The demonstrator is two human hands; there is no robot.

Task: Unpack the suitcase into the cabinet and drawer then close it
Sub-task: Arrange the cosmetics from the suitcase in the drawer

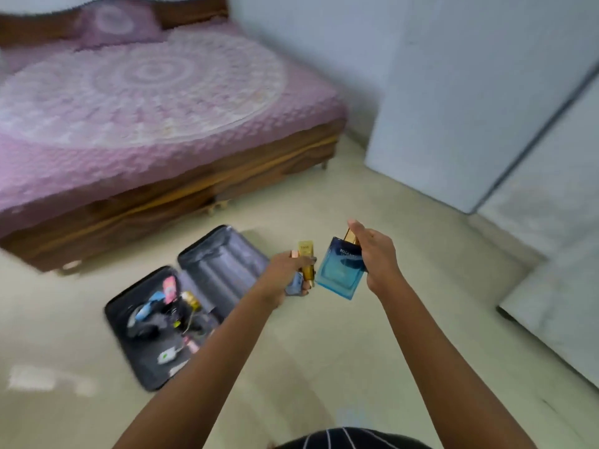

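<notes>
While the suitcase (223, 264) lies open at eight o'clock, left grip (287, 275) clasps a tube (306, 256), right grip (377, 257) a bottle (337, 275); next, probably stowing both in the cabinet (453, 108), two o'clock.

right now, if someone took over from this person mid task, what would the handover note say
Left hand: grips a gold tube and a couple of smaller pieces, too blurred to name.
Right hand: holds the blue perfume bottle near its gold cap.
Suitcase: open on the floor by the bed; one half bare, the other holds loose small items.
Done: the held pieces are out.
Left: stow them, probably in the white cabinet at right, empty the rest, close the suitcase. No drawer in view.
</notes>
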